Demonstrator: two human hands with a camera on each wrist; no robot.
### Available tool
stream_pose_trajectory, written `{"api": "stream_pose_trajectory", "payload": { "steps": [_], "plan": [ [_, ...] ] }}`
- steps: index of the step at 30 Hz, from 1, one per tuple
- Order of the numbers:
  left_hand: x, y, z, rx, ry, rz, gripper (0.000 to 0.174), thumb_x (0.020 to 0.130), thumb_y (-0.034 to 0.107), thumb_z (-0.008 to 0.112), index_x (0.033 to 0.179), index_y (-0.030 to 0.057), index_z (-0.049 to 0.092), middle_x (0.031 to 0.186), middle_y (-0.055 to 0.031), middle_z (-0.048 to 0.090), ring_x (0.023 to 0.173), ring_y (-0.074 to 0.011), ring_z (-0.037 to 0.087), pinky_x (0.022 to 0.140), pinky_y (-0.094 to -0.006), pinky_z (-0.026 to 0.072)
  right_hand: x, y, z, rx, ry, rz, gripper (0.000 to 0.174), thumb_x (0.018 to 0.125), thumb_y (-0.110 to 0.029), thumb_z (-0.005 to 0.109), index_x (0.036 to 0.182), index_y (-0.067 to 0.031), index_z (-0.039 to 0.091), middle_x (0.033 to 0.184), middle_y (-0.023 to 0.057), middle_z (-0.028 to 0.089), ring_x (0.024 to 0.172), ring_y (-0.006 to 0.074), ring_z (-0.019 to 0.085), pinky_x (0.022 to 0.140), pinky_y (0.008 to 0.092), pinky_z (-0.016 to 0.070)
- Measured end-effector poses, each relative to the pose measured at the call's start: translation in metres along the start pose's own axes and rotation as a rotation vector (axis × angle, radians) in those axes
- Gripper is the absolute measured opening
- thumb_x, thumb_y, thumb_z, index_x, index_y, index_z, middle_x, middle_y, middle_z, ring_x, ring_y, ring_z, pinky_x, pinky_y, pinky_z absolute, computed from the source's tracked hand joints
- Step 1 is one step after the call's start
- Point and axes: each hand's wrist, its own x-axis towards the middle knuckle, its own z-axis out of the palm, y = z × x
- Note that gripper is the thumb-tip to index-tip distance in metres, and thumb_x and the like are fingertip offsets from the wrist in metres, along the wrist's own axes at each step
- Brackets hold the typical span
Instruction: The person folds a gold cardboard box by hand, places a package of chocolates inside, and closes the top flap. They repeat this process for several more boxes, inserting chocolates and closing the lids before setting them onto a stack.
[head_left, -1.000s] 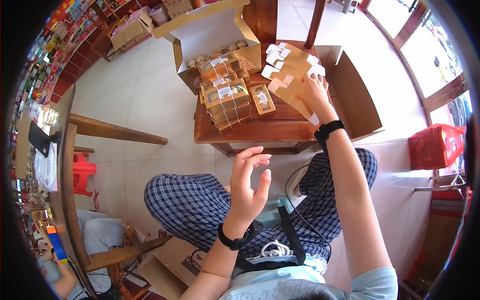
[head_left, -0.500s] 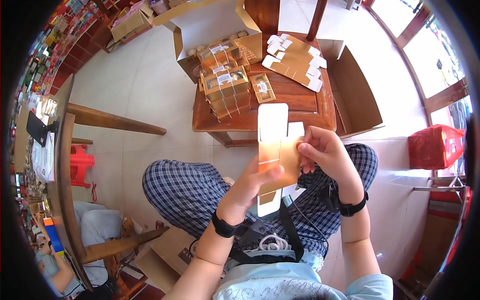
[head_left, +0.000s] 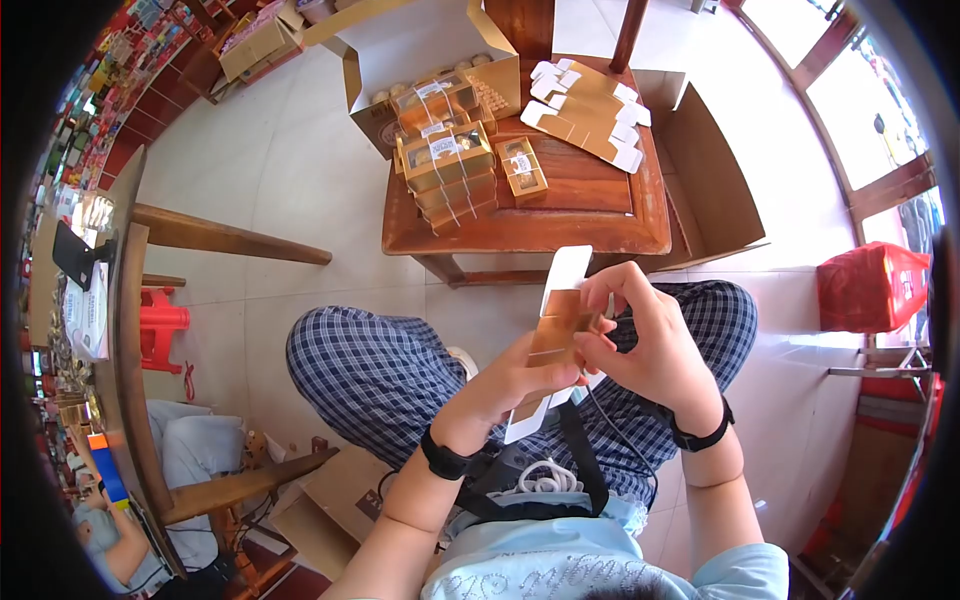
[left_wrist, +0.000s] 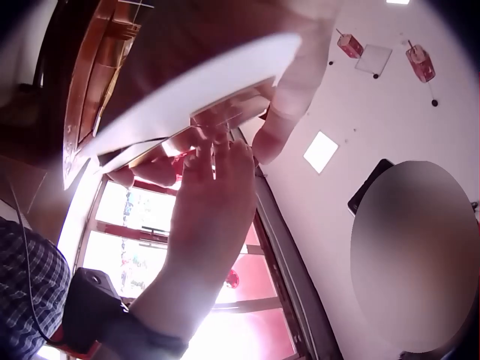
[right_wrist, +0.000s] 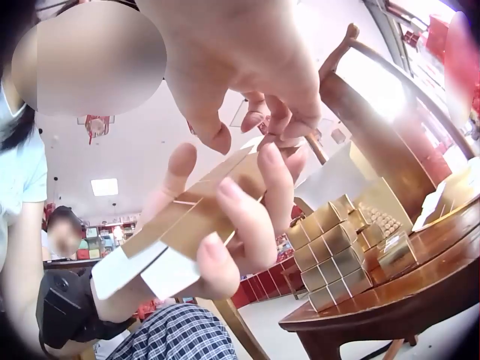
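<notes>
A gold folding carton with white end flaps [head_left: 555, 312], partly folded, is held up above the lap. My left hand [head_left: 500, 385] grips it from the left, thumb on the near face. In the right wrist view, the fingers of that hand [right_wrist: 244, 217] curl round the gold panel [right_wrist: 169, 217]. From the right, my right hand [head_left: 655, 345] pinches the carton's side edge between thumb and fingers. Beyond the hands, a stack of filled gold boxes with white labels [head_left: 445, 165] stands on a wooden chair [head_left: 520, 236], beside one smaller gold box [head_left: 521, 168].
Flat gold carton blanks [head_left: 590, 115] lie on the chair seat's right side. Behind the stack is a large open carton [head_left: 400, 45] holding round items. An open brown box [head_left: 715, 190] stands right of the chair. A wooden table [head_left: 140, 300] is at the left.
My right hand has brought a carton from the blanks on the chair to the lap, where my left hand has taken hold of it. Since then the carton has tilted and its side panel has bent.
</notes>
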Motion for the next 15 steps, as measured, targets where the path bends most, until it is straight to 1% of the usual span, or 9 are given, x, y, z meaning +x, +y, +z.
{"api": "stream_pose_trajectory", "payload": {
  "steps": [2, 3, 5, 8, 10, 11, 12, 14, 15],
  "plan": [
    [-0.003, 0.002, -0.001, 0.068, -0.037, -0.077, 0.055, 0.081, 0.021, 0.064, 0.129, 0.0033, 0.043, 0.116, -0.0054, 0.052, 0.104, -0.0131, 0.050, 0.092, -0.0269, 0.0390, 0.003, -0.005, -0.006, 0.090, -0.181, 0.100, 0.031, 0.071, -0.003, 0.067, 0.095, 0.0003, 0.047, 0.079, 0.0089, 0.056, 0.075, 0.0234, 0.059, 0.061, 0.0306, 0.0496],
    [-0.003, 0.000, -0.004, 0.072, -0.038, -0.079, 0.055, 0.081, 0.021, 0.064, 0.129, 0.0033, 0.043, 0.116, -0.0054, 0.052, 0.104, -0.0131, 0.050, 0.092, -0.0269, 0.0390, 0.004, -0.004, -0.005, -0.021, -0.193, 0.008, 0.035, 0.071, -0.005, 0.068, 0.097, -0.0004, 0.044, 0.076, 0.0088, 0.060, 0.077, 0.0246, 0.060, 0.064, 0.0302, 0.0500],
    [-0.004, -0.006, -0.010, 0.187, -0.073, -0.126, 0.057, 0.081, 0.019, 0.063, 0.131, 0.0045, 0.041, 0.119, -0.0059, 0.049, 0.105, -0.0135, 0.049, 0.091, -0.0274, 0.0406, 0.004, -0.002, -0.004, -0.051, -0.220, -0.047, 0.038, 0.071, -0.005, 0.068, 0.099, -0.0005, 0.041, 0.080, 0.0101, 0.063, 0.077, 0.0257, 0.061, 0.065, 0.0307, 0.0500],
    [-0.011, -0.001, -0.012, 0.139, -0.082, -0.113, 0.058, 0.080, 0.017, 0.063, 0.131, 0.0055, 0.040, 0.120, -0.0066, 0.048, 0.105, -0.0145, 0.050, 0.089, -0.0276, 0.0431, 0.007, 0.001, -0.004, -0.037, -0.291, -0.113, 0.050, 0.072, -0.006, 0.067, 0.109, -0.0018, 0.035, 0.085, 0.0141, 0.067, 0.078, 0.0299, 0.063, 0.068, 0.0328, 0.0497],
    [-0.015, -0.001, -0.014, 0.123, -0.074, -0.114, 0.058, 0.078, 0.017, 0.064, 0.130, 0.0051, 0.041, 0.118, -0.0064, 0.049, 0.103, -0.0142, 0.051, 0.087, -0.0273, 0.0442, 0.014, -0.002, -0.003, 0.196, -0.469, 0.071, 0.056, 0.072, -0.005, 0.068, 0.115, -0.0029, 0.032, 0.078, 0.0134, 0.067, 0.079, 0.0300, 0.064, 0.068, 0.0325, 0.0499],
    [-0.016, -0.002, -0.015, 0.110, -0.064, -0.113, 0.058, 0.077, 0.017, 0.065, 0.129, 0.0047, 0.041, 0.117, -0.0062, 0.050, 0.101, -0.0139, 0.053, 0.086, -0.0270, 0.0453, 0.018, -0.003, -0.003, 0.184, -0.584, 0.201, 0.062, 0.072, -0.004, 0.070, 0.119, -0.0032, 0.029, 0.096, 0.0169, 0.063, 0.080, 0.0298, 0.064, 0.070, 0.0328, 0.0506],
    [-0.016, -0.003, -0.016, 0.109, -0.065, -0.110, 0.058, 0.077, 0.017, 0.065, 0.129, 0.0047, 0.041, 0.117, -0.0062, 0.050, 0.101, -0.0139, 0.053, 0.086, -0.0270, 0.0453, 0.018, -0.002, 0.000, 0.182, -0.585, 0.200, 0.062, 0.072, -0.004, 0.070, 0.119, -0.0032, 0.029, 0.096, 0.0169, 0.063, 0.080, 0.0298, 0.064, 0.070, 0.0328, 0.0506],
    [-0.017, -0.006, -0.018, 0.106, -0.037, -0.140, 0.058, 0.075, 0.020, 0.068, 0.126, 0.0036, 0.044, 0.110, -0.0048, 0.053, 0.094, -0.0131, 0.056, 0.083, -0.0261, 0.0460, 0.017, 0.005, 0.009, 0.170, -0.525, 0.082, 0.070, 0.071, -0.002, 0.072, 0.125, -0.0043, 0.028, 0.090, 0.0145, 0.064, 0.078, 0.0235, 0.065, 0.067, 0.0297, 0.0511],
    [-0.017, -0.005, -0.019, 0.106, -0.036, -0.139, 0.058, 0.075, 0.020, 0.068, 0.126, 0.0036, 0.044, 0.110, -0.0048, 0.053, 0.094, -0.0131, 0.056, 0.083, -0.0261, 0.0460, 0.018, 0.007, 0.010, 0.147, -0.491, 0.011, 0.071, 0.071, -0.002, 0.072, 0.126, -0.0046, 0.027, 0.091, 0.0149, 0.064, 0.076, 0.0247, 0.065, 0.067, 0.0303, 0.0515]
  ]
}}
